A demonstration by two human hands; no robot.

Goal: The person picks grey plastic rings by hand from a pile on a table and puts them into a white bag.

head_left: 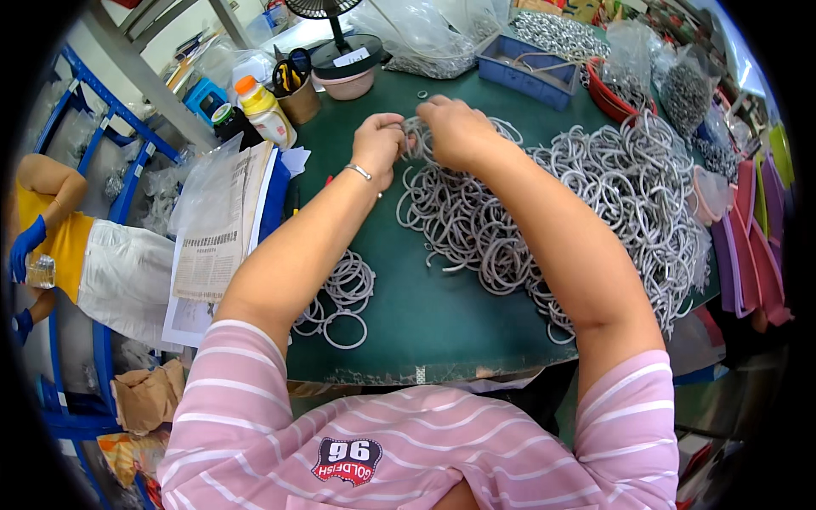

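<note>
Both my arms reach over the dark green table, with the hands close together at its far middle. My left hand (380,146) is closed, fingers curled round one or more grey rings (411,140) that blur between the two hands. My right hand (457,133) is closed too, its fingertips smeared by motion and pinched beside those rings; what they grip is hidden. A large heap of grey rings (586,200) spreads beneath and beyond my right forearm. Beside my left forearm lies a smaller group of rings (347,285). One small ring (422,94) sits alone past the hands.
A blue tray (525,72), a red basket (614,93) and bags of metal parts (684,89) stand at the far right. Farther left are a fan (347,53), a cup with scissors (297,98) and bottles (265,110). Newspaper (223,225) lies left; another person (93,246) stands there.
</note>
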